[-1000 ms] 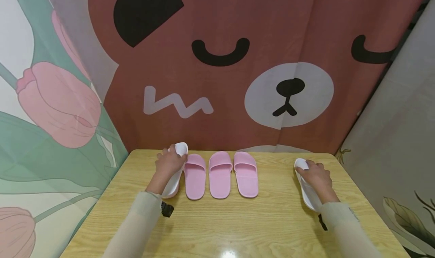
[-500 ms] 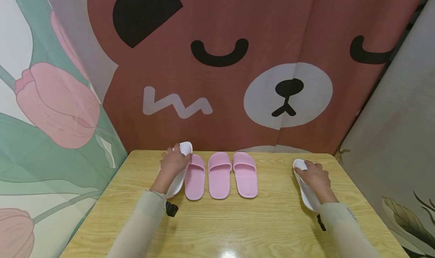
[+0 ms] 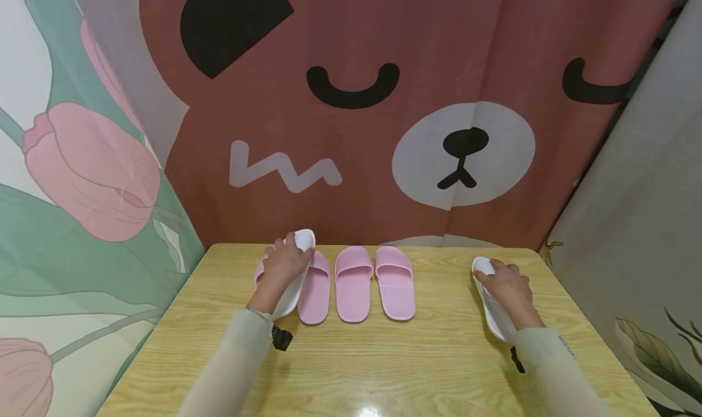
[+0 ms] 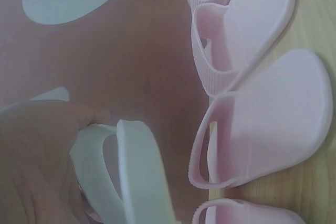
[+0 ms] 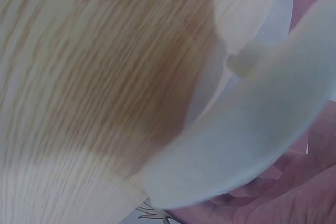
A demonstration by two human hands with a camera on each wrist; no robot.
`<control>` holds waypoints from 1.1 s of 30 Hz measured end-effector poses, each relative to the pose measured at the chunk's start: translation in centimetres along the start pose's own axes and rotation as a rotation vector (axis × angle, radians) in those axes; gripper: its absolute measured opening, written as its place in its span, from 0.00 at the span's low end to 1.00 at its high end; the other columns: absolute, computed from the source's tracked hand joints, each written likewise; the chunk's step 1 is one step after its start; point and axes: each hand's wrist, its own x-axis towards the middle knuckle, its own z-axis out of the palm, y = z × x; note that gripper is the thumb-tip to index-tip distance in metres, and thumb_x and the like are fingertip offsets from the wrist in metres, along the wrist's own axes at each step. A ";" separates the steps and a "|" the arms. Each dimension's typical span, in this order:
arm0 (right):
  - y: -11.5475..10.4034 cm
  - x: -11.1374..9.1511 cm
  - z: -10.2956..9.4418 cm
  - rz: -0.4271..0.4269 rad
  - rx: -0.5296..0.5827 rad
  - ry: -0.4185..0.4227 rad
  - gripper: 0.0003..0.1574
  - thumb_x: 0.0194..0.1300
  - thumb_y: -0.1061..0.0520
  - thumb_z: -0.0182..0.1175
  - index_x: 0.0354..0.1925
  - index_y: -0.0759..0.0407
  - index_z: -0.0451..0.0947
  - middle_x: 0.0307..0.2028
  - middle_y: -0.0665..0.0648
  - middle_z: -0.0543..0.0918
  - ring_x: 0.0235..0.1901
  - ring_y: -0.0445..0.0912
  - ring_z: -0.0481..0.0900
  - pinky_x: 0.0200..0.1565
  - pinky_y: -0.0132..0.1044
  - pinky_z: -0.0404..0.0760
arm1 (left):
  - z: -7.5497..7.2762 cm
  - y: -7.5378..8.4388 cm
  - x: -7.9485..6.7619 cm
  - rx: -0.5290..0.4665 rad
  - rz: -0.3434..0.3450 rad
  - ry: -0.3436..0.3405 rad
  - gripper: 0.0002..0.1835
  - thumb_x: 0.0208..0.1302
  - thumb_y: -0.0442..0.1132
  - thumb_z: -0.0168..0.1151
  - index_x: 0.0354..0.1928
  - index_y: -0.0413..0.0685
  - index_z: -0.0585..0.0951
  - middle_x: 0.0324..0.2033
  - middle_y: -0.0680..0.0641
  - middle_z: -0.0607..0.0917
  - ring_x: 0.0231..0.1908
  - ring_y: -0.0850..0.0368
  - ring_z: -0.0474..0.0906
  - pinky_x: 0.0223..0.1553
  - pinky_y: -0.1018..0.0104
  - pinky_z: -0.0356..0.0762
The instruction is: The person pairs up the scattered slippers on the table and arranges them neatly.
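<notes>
My left hand (image 3: 284, 266) grips a white slipper (image 3: 290, 300) by its strap end. It is held over the pink row, overlapping the leftmost pink slipper (image 3: 259, 273) and the edge of a second pink slipper (image 3: 314, 297). In the left wrist view the white slipper (image 4: 144, 174) is tilted on its side, raised beside the pink ones. At the right part of the table my right hand (image 3: 510, 286) holds another white slipper (image 3: 495, 316) by its front. The right wrist view shows this white slipper (image 5: 236, 135) from its side, close over the wood, with curled fingers (image 5: 257, 190) behind it.
Two more pink slippers, one in the middle (image 3: 353, 298) and one to its right (image 3: 397, 296), stand side by side with toes toward the back. The wooden table (image 3: 384, 368) meets a bear-print curtain (image 3: 351, 210) at its far edge. Printed curtains hang on both sides.
My left hand has moved a little to the right with its white slipper, uncovering part of the leftmost pink slipper. The right hand and its slipper stay nearly where they were.
</notes>
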 end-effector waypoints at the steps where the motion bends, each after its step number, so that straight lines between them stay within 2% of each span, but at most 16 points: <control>1: 0.0 0.0 0.0 -0.001 -0.001 -0.002 0.54 0.72 0.32 0.50 0.76 0.68 0.51 0.68 0.85 0.52 0.62 0.85 0.53 0.55 0.76 0.64 | 0.0 0.1 0.0 -0.002 0.001 0.003 0.46 0.67 0.62 0.55 0.75 0.38 0.57 0.66 0.26 0.66 0.63 0.22 0.63 0.60 0.28 0.63; 9: -0.3 0.0 0.1 0.009 0.010 0.000 0.54 0.72 0.32 0.51 0.77 0.68 0.50 0.68 0.84 0.52 0.62 0.84 0.53 0.55 0.76 0.64 | 0.3 0.4 -0.1 -0.006 -0.009 0.014 0.44 0.68 0.62 0.56 0.74 0.39 0.59 0.63 0.27 0.68 0.61 0.24 0.64 0.57 0.30 0.66; 20: -0.7 -0.2 0.2 0.019 0.014 0.006 0.54 0.72 0.33 0.52 0.76 0.69 0.50 0.68 0.85 0.52 0.62 0.84 0.53 0.56 0.75 0.63 | 0.7 0.9 0.0 -0.030 -0.006 0.006 0.45 0.67 0.63 0.55 0.75 0.39 0.59 0.65 0.28 0.68 0.60 0.26 0.65 0.57 0.30 0.66; 33: -0.6 -0.1 0.3 -0.002 0.011 0.006 0.54 0.72 0.33 0.51 0.76 0.69 0.51 0.68 0.85 0.52 0.62 0.85 0.53 0.54 0.76 0.65 | 1.4 2.0 -0.3 -0.054 0.014 0.022 0.44 0.67 0.62 0.58 0.73 0.39 0.61 0.61 0.29 0.71 0.58 0.27 0.67 0.55 0.31 0.68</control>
